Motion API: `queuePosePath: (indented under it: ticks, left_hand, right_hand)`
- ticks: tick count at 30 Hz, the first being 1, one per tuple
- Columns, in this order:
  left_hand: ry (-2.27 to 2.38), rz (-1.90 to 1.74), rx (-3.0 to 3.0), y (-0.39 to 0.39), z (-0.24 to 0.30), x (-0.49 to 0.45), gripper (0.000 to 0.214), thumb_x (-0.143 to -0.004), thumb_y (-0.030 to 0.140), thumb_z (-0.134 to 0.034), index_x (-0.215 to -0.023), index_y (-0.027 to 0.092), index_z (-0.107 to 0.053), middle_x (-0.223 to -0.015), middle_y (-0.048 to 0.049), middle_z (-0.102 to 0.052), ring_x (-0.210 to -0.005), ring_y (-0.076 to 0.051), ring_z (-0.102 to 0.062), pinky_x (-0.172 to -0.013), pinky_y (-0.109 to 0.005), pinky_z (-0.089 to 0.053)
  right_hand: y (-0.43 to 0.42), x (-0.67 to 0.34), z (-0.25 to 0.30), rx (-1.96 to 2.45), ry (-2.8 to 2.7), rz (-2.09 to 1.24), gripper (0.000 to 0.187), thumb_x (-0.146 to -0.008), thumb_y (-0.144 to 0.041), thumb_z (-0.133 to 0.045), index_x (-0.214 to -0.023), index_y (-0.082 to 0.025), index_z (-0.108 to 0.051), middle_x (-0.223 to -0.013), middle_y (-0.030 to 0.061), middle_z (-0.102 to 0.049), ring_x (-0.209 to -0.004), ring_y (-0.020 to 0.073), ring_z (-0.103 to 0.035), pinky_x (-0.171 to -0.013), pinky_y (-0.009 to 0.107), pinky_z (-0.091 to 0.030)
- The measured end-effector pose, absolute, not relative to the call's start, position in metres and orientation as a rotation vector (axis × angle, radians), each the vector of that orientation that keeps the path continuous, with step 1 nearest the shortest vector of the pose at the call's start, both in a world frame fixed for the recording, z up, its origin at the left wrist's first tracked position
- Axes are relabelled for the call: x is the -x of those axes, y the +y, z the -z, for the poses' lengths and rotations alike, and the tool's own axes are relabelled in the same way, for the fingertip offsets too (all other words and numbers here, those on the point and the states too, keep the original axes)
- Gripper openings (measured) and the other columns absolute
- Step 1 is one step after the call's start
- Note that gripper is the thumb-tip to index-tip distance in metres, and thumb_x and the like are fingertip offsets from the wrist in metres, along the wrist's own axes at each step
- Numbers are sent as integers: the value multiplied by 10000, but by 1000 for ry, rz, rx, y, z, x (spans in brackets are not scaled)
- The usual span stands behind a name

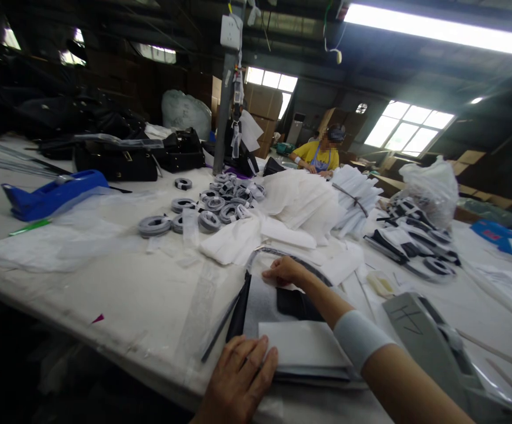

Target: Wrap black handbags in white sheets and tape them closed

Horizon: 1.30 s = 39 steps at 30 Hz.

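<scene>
The right grip (285, 271) is held with fingers curled over the far part of a black-and-grey piece (260, 300); whether anything is pinched cannot be told. Nearer the camera, the left grip (240, 377) is laid open at the left end of a folded white sheet (302, 347). Beyond both, grey coils (209, 221) are scattered across the surface (150, 306), white sheeting (300, 197) heaped alongside.

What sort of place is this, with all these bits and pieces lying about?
Probably a factory workshop, perhaps one making bags: what look like black bags with metal fittings sit on a big worktable, along with many grey coiled strips and a blue tape dispenser.
</scene>
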State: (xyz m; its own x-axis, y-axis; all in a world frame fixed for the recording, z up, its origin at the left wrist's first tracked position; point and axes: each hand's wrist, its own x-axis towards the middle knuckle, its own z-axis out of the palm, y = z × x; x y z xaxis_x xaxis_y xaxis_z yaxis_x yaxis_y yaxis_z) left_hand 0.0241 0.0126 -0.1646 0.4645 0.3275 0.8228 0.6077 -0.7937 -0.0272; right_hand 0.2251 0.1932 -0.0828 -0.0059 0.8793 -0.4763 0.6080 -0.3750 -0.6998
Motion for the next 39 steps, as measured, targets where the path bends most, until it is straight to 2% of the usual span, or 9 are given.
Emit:
queuePosePath:
  ticks: [6, 10, 15, 19, 23, 27, 30, 34, 39]
  left_hand:
    - [-826, 1243, 2423, 11, 163, -24, 422, -994, 147, -301, -1316, 156, -574, -1242, -110, -647, -1146, -214, -569, -1003, -378, -463]
    - [-831, 1213, 2419, 11, 162, -24, 424, -1001, 178, -294, -1326, 169, -566, -1256, -109, -642, -1152, -208, -558, -977, -367, -487]
    - [-838, 1223, 2398, 11, 161, -23, 430, -998, 160, -288, -1327, 172, -564, -1244, -108, -647, -1148, -210, -561, -972, -371, -489]
    - [-839, 1208, 2425, 10, 160, -23, 420, -1000, 166, -302, -1338, 173, -552, -1241, -106, -649, -1160, -211, -556, -983, -374, -487]
    - [-840, 1224, 2438, 9, 159, -23, 418, -1002, 154, -300, -1339, 166, -547, -1237, -106, -649, -1155, -212, -560, -995, -384, -471]
    - [-856, 1247, 2434, 8, 158, -25, 401, -1003, 150, -317, -1327, 165, -554, -1220, -106, -657, -1150, -211, -567, -997, -387, -467]
    - [-871, 1255, 2451, 8, 156, -25, 393, -1003, 147, -332, -1327, 170, -554, -1225, -102, -658, -1151, -209, -565, -999, -384, -467]
    - [-887, 1254, 2453, 8, 156, -25, 390, -998, 138, -345, -1325, 172, -556, -1228, -106, -656, -1155, -212, -567, -1000, -394, -470]
    - [-869, 1264, 2427, 8, 156, -25, 387, -1003, 150, -338, -1320, 171, -559, -1219, -112, -661, -1143, -210, -573, -982, -392, -487]
  right_hand:
    - [179, -223, 70, 1679, -1306, -1514, 389, -558, -279, -852, -725, -202, -509, -635, -44, -587, -585, 115, -586, -588, 256, -504]
    - [174, -214, 66, 1543, -1198, -1477, 445, -510, -135, -827, -874, -188, -577, -914, 31, -655, -743, 140, -637, -686, 291, -538]
    - [162, -219, 63, 1436, -1076, -1408, 658, -530, -42, -742, -1141, -210, -566, -1219, 117, -617, -918, 181, -653, -787, 331, -560]
    - [152, -236, 62, 1404, -958, -1375, 723, -551, -38, -716, -1212, -235, -499, -1324, 138, -567, -922, 187, -670, -813, 344, -576]
    - [145, -242, 58, 1378, -875, -1387, 708, -533, -51, -735, -1178, -233, -504, -1247, 104, -612, -869, 176, -693, -810, 314, -580]
    - [134, -234, 51, 1270, -938, -1500, 717, -520, -76, -770, -1182, -214, -531, -991, 29, -702, -799, 146, -684, -790, 276, -547]
    - [124, -229, 49, 1252, -1092, -1537, 624, -532, -179, -836, -1118, -173, -623, -802, -9, -696, -709, 139, -646, -748, 280, -511]
    - [114, -228, 47, 1311, -1309, -1377, 427, -558, -349, -865, -912, -146, -740, -808, 14, -706, -724, 151, -613, -771, 302, -466]
    - [98, -226, 35, 1292, -1413, -1202, 375, -642, -476, -814, -811, -144, -767, -729, 24, -701, -669, 154, -594, -687, 299, -470]
